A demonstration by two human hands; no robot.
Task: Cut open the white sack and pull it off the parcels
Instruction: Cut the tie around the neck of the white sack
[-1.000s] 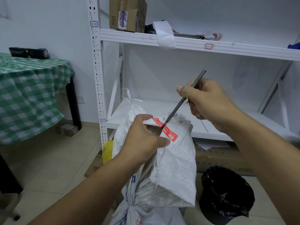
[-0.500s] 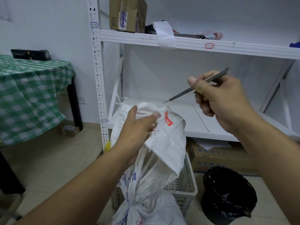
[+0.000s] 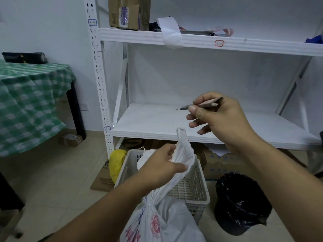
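My left hand grips the gathered neck of the white sack, which stands near me in front of the grey crate. My right hand pinches a thin blade above it. I judge a slip could nick my left fingers or the parcels inside.

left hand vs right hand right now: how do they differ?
The left hand sits low over the pale slatted plastic crate, gripping the twisted neck of the white woven sack. The right hand is higher, in front of the white metal shelf, clear of the sack. It pinches a slim grey blade, tip pointing left. Both are bare and each holds something.
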